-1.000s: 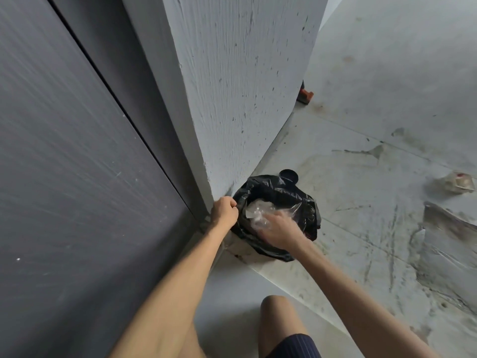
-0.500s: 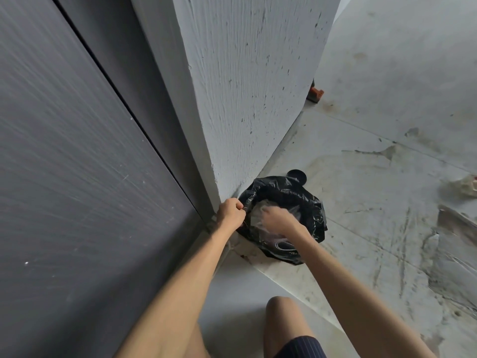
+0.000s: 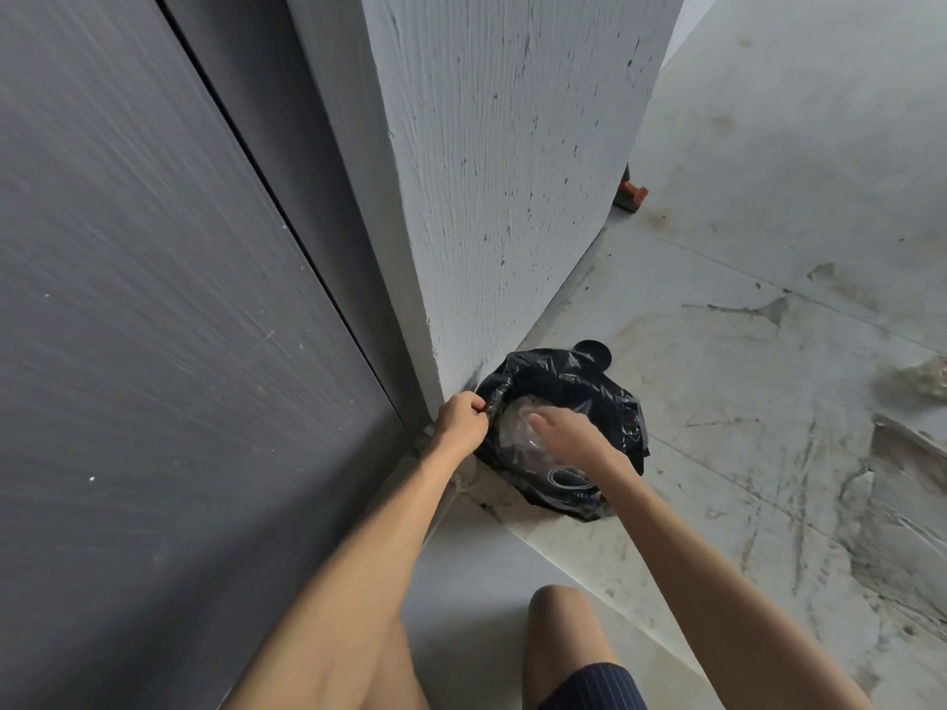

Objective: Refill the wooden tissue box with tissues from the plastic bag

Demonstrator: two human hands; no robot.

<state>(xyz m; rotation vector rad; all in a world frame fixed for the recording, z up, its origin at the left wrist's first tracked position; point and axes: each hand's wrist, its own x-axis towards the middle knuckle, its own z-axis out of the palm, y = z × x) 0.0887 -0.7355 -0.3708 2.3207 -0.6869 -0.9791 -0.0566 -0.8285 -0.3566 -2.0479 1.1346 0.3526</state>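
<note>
A black plastic bag [image 3: 610, 397] lines a small bin on the floor at the foot of a grey pillar. My left hand [image 3: 460, 420] pinches the bag's left rim. My right hand [image 3: 569, 435] reaches into the bag's mouth, fingers stretched over a crumpled clear plastic wrapper [image 3: 515, 435] that lies inside. Whether the fingers grip the wrapper I cannot tell. No wooden tissue box and no tissues are in view.
The rough grey pillar [image 3: 512, 171] rises right behind the bin, a dark grey panel wall [image 3: 153, 299] fills the left. Stained pale floor [image 3: 743, 402] spreads right, with crumpled litter [image 3: 925, 376] at the right edge and an orange object [image 3: 633, 193] behind the pillar. My knee [image 3: 561, 622] is below.
My right hand has pushed farther left and deeper into the bag over the clear wrapper. My left hand keeps its hold on the rim. The camera has shifted slightly.
</note>
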